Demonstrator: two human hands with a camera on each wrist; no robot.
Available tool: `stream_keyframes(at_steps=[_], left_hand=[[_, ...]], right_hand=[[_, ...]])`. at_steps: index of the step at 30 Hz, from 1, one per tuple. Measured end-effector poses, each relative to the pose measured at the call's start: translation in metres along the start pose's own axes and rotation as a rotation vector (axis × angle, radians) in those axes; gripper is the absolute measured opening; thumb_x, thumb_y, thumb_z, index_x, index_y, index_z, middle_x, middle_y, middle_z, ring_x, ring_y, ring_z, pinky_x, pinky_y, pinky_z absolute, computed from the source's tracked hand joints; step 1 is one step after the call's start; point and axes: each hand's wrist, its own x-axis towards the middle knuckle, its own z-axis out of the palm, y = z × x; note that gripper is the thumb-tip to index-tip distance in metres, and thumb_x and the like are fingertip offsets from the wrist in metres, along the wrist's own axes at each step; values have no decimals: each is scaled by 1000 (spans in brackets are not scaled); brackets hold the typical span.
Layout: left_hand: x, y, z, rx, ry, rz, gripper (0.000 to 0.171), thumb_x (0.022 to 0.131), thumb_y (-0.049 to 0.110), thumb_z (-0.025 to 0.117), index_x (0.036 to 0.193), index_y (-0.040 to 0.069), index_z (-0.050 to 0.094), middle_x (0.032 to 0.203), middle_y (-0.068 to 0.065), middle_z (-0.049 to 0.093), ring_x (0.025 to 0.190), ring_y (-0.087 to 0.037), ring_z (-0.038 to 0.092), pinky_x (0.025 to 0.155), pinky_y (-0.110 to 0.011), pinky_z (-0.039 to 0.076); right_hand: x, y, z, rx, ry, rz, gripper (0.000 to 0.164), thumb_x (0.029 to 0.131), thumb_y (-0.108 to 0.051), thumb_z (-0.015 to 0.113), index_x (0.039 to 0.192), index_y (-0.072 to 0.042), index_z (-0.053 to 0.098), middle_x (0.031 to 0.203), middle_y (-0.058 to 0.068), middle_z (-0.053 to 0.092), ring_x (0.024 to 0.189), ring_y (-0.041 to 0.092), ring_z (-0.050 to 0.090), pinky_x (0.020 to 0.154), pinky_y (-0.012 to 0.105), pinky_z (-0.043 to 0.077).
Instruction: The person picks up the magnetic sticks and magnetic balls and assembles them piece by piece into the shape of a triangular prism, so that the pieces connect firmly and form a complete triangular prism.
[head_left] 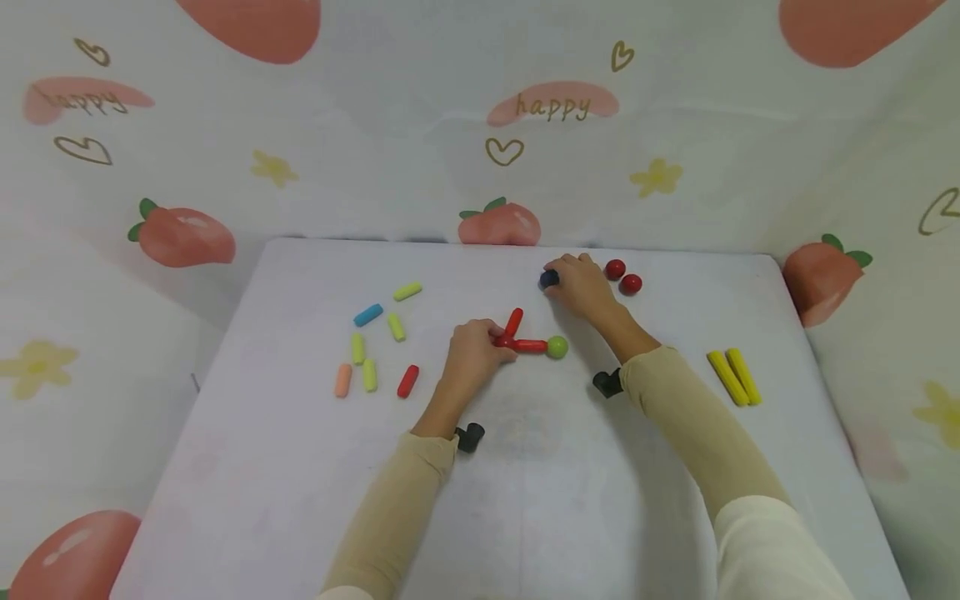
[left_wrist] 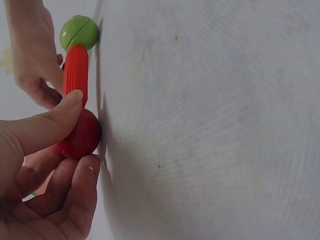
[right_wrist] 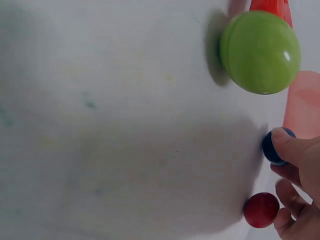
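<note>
Midway between the left and right edges of the table, a red ball is grasped by the fingers of the left hand; 2 red rods are joined to it, 1 of them being tipped by a green ball. Near the far edge, a dark blue ball is pinched by the right hand, beside 2 other red balls. Towards the right edge, 2 yellow rods are laid; towards the left edge, 7 shorter rods are scattered.

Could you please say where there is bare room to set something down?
The table is bare between the left sleeve and right sleeve, and left of the left one, in front of the orange stick. It's crowded around the lime sticks, and where the left hand holds a red ball and the right hand the blue ball.
</note>
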Motion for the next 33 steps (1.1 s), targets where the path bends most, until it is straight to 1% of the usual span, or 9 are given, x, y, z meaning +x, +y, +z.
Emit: stream_keyframes(at_steps=[5, 9, 13, 16, 21, 24, 27, 30, 33], left_hand=[[0, 2, 1, 17, 1, 11, 38, 81, 18, 87, 115, 8, 75, 101, -6, 75, 91, -20, 65, 84, -34, 58], [0, 2, 1, 8, -9, 18, 37, 82, 16, 86, 117, 8, 74, 102, -7, 75, 92, -21, 65, 85, -34, 58], [-2, 2, 1, -9, -8, 12, 38, 83, 15, 85, 118, 8, 73, 105, -8, 74, 95, -22, 64, 88, -35, 59], [-3, 2, 1, -11, 2, 18, 38, 82, 14, 86, 117, 8, 73, 104, -8, 74, 96, -23, 64, 89, -36, 59], [-3, 2, 3, -14, 1, 49, 38, 82, 11, 85, 118, 7, 74, 105, -8, 74, 97, -23, 65, 91, -37, 58], [-2, 2, 3, -15, -10, 63, 40, 83, 9, 84, 122, 7, 73, 109, -9, 74, 100, -23, 65, 94, -38, 58], [1, 3, 3, 9, -9, 81, 43, 85, 7, 81, 127, 9, 71, 115, -9, 73, 104, -23, 65, 97, -38, 57], [3, 3, 3, 42, 22, 110, 48, 87, 5, 79, 133, 12, 68, 122, -10, 70, 112, -24, 64, 101, -38, 56], [4, 1, 4, 64, 76, 145, 50, 90, 8, 77, 138, 15, 64, 131, -9, 64, 120, -24, 61, 105, -39, 54]], right_hand=[[-12, 3, 2, 98, -36, -19, 50, 94, -25, 74, 141, -11, 60, 142, 14, 63, 125, 34, 52, 109, 48, 47], [-21, 0, 2, 202, -91, -22, 50, 96, -23, 71, 143, -12, 59, 145, 13, 61, 134, 34, 53, 113, 50, 46], [-26, -4, 2, 262, -134, -64, 49, 98, -22, 70, 145, -14, 58, 144, 13, 62, 131, 33, 57, 111, 50, 48], [-30, -7, 1, 284, -165, -89, 48, 98, -20, 69, 145, -14, 58, 141, 14, 64, 125, 33, 61, 108, 50, 50], [-36, -6, 0, 284, -197, -89, 47, 99, -18, 67, 145, -14, 58, 140, 15, 65, 121, 32, 62, 107, 50, 51], [-40, -3, -1, 290, -199, -106, 46, 99, -15, 67, 144, -12, 58, 142, 15, 63, 125, 34, 61, 109, 51, 49], [-43, 2, -1, 307, -206, -113, 48, 98, -14, 68, 144, -12, 57, 144, 15, 61, 129, 34, 58, 111, 51, 48], [-46, 7, -1, 311, -211, -113, 50, 96, -16, 70, 144, -14, 57, 142, 14, 62, 127, 32, 57, 110, 50, 49], [-50, 11, 1, 302, -203, -100, 49, 95, -19, 73, 142, -14, 60, 136, 13, 63, 123, 30, 58, 108, 48, 50]])
